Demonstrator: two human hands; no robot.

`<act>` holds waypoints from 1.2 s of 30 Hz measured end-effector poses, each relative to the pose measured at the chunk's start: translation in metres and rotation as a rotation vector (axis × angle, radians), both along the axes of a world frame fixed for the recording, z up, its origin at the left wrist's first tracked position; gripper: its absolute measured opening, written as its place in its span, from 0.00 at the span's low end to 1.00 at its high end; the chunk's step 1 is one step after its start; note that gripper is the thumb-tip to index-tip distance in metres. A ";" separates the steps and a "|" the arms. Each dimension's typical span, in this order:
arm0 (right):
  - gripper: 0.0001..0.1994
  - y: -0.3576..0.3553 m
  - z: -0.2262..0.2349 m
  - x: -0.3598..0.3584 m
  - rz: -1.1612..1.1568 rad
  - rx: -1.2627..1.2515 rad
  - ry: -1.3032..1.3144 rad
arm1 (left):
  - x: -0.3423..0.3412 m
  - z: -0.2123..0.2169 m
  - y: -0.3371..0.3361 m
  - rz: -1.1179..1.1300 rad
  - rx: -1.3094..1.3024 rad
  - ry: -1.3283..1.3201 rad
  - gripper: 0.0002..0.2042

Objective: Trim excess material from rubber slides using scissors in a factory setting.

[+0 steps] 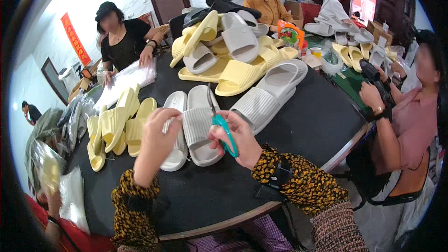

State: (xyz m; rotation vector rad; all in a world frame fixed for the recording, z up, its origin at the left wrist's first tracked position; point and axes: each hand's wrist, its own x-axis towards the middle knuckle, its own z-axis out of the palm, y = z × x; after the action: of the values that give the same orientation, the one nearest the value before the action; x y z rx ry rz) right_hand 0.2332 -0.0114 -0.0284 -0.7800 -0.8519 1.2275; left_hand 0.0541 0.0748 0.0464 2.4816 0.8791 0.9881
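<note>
In my right hand is a pair of scissors with teal handles, its dark blades pointing up and away from me. Two grey slide slippers lie side by side on the table under my hands: the right slipper is beside the scissors, and the left slipper is partly covered by my left hand. The fingertips of that hand come together in a pinch over the left slipper's strap. Whatever they hold, if anything, is too small to make out.
A pile of yellow and grey slippers covers the black table ahead. More yellow slippers lie at left, near clear plastic bags. Co-workers sit around, one handling plastic sheets, another in pink at right.
</note>
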 end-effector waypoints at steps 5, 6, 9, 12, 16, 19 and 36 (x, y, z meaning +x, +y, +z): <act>0.24 0.001 0.000 -0.003 0.049 0.021 0.016 | -0.014 -0.036 0.060 0.082 0.087 0.400 0.22; 0.24 0.002 -0.001 -0.003 0.051 0.005 0.014 | -0.012 -0.039 0.066 0.063 0.016 0.469 0.24; 0.25 0.002 -0.003 -0.003 0.058 0.025 0.021 | -0.006 -0.037 0.080 -0.016 -0.048 0.554 0.26; 0.26 0.000 -0.003 -0.002 0.069 0.044 0.023 | -0.002 -0.029 0.086 -0.090 -0.427 0.372 0.24; 0.25 -0.001 0.000 -0.004 0.074 0.042 -0.012 | 0.003 -0.019 0.081 -0.107 -0.462 0.441 0.19; 0.25 -0.003 0.002 -0.006 0.045 0.075 -0.034 | 0.008 -0.008 0.070 -0.121 -0.555 0.474 0.16; 0.27 -0.023 0.026 -0.009 -0.024 0.446 0.158 | 0.079 0.075 0.024 -0.253 0.603 0.490 0.11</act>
State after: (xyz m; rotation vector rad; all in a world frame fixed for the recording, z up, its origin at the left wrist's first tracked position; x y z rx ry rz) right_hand 0.2242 -0.0340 -0.0027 -0.3286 -0.9378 1.0113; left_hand 0.1334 0.0986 0.1209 3.3336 0.3912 0.6231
